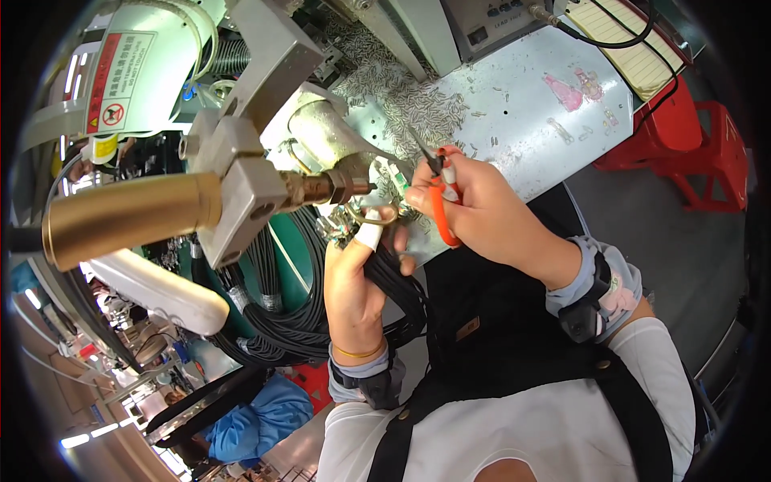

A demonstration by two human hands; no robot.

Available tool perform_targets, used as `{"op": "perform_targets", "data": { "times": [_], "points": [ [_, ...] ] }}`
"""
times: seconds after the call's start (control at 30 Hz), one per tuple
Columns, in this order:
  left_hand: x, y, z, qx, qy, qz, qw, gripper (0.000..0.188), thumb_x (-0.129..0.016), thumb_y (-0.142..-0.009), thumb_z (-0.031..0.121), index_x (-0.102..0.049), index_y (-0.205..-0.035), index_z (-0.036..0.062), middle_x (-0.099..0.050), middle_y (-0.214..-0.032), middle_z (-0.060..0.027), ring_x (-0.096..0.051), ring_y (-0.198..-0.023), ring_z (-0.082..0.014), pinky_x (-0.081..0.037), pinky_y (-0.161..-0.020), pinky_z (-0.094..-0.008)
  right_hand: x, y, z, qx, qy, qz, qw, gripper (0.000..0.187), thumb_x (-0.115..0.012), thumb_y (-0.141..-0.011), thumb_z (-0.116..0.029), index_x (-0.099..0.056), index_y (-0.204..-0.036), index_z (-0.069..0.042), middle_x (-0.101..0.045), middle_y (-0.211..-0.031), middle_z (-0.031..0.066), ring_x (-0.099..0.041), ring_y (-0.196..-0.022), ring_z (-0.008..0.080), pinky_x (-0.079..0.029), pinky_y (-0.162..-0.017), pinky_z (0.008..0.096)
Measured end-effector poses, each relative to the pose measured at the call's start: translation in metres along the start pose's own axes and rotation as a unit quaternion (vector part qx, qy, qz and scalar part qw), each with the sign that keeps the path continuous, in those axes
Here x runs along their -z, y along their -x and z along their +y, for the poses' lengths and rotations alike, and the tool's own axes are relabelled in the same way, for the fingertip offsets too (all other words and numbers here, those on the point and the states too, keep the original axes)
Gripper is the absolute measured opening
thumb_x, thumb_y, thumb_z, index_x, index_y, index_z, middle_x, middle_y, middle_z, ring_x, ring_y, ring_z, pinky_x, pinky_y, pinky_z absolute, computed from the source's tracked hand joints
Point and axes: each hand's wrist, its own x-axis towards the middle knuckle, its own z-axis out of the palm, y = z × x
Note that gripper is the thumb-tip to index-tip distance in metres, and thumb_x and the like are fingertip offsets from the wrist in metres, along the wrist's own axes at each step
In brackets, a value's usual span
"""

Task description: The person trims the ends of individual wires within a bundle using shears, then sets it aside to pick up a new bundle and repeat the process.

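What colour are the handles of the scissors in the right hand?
Orange, seen in the head view: the scissors have orange handles and dark blades, gripped by the right hand.

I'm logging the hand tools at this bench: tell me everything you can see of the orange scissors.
The scissors are small snips with orange plastic-looking loop handles and short dark blades. The right hand grips them, fingers through the loops. The blades point up and left over the grey worktable, strewn with small metal bits. Whether the blades are open is unclear.

Red stools (695, 140) stand beside a grey workbench (530, 120).
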Motion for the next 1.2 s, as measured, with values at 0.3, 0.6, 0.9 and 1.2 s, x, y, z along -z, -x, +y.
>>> {"op": "perform_targets", "data": {
  "times": [0.3,0.6,0.9,1.2],
  "points": [
    [0.007,0.035,-0.028,-0.124,-0.258,0.001,0.958,0.016,-0.057,-0.078,0.002,-0.053,-0.093,-0.0039,-0.058,-0.075,-0.0096,-0.053,-0.058,-0.0141,-0.044,-0.052,-0.0242,-0.002,0.027,0.007,0.135,0.205,-0.037,0.969,0.012,-0.062,-0.078,-0.009,-0.054,-0.079,0.0,-0.051,-0.059,0.0007,-0.041,-0.054,0.004,-0.033,-0.049,0.0199],
    [0.011,0.046,-0.027,-0.08,-0.146,-0.058,0.984,0.021,-0.058,-0.076,-0.001,-0.051,-0.096,-0.0044,-0.058,-0.076,-0.0111,-0.055,-0.06,-0.0143,-0.043,-0.052,-0.0228,0.008,0.029,0.016,0.171,0.2,-0.04,0.964,0.015,-0.063,-0.077,-0.01,-0.054,-0.072,0.0,-0.053,-0.06,0.0005,-0.045,-0.054,0.0056,-0.035,-0.048,0.0213],
    [0.011,0.046,-0.036,-0.505,-0.547,-0.067,0.664,0.018,-0.055,-0.075,-0.007,-0.057,-0.092,-0.0031,-0.058,-0.079,-0.0099,-0.054,-0.065,-0.0165,-0.044,-0.056,-0.0256,0.006,0.029,-0.002,-0.085,0.126,-0.099,0.983,0.026,-0.057,-0.083,-0.019,-0.052,-0.065,-0.001,-0.049,-0.053,0.0013,-0.047,-0.046,0.006,-0.032,-0.04,0.0214],
    [0.01,0.044,-0.031,-0.246,-0.227,-0.04,0.942,0.013,-0.056,-0.075,-0.003,-0.055,-0.087,0.0014,-0.055,-0.076,-0.007,-0.046,-0.05,-0.01,-0.036,-0.043,-0.0208,0.003,0.028,0.016,-0.175,-0.162,-0.193,0.952,0.022,-0.057,-0.082,-0.024,-0.054,-0.07,-0.005,-0.049,-0.056,-0.0009,-0.043,-0.041,0.0072,-0.031,-0.035,0.0216]
  ]
}}
